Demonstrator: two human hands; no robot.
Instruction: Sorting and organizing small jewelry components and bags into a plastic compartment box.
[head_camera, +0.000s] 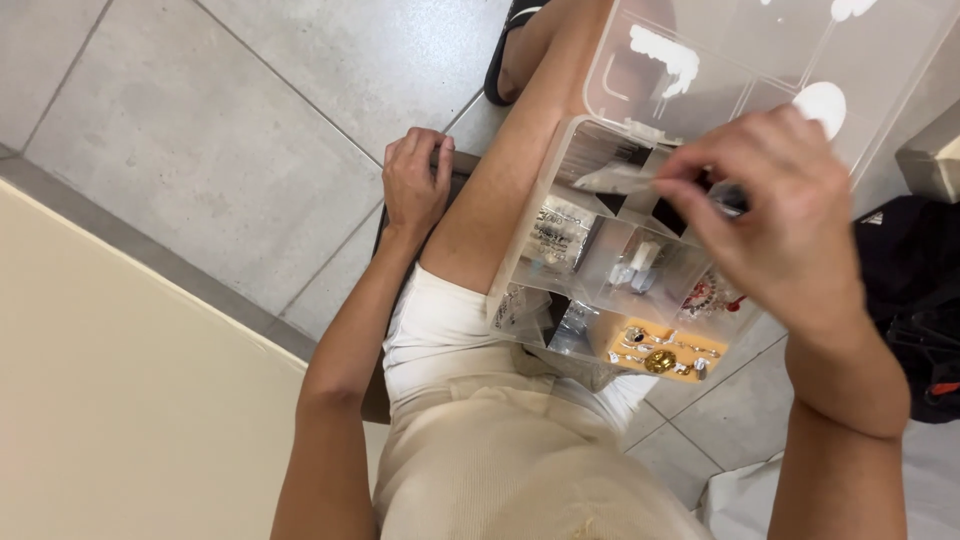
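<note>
A clear plastic organiser box (520, 245) with its lid (740, 50) swung open rests on my lap. Its compartments hold small clear bags, dark items and jewellery. My right hand (780, 215) hovers over the box and pinches a small clear plastic bag (612, 179) between thumb and fingers. My left hand (416, 183) rests with curled fingers on the edge of the dark seat (466, 162) beside my thigh, holding nothing. A yellow-lined compartment (662, 352) at the near corner holds gold and silver pieces.
Grey floor tiles (250, 120) spread to the left. A cream wall or panel (120, 400) fills the lower left. A black bag (915, 300) lies on the right and white cloth (745, 505) at the bottom right. My sandalled foot (512, 50) shows at the top.
</note>
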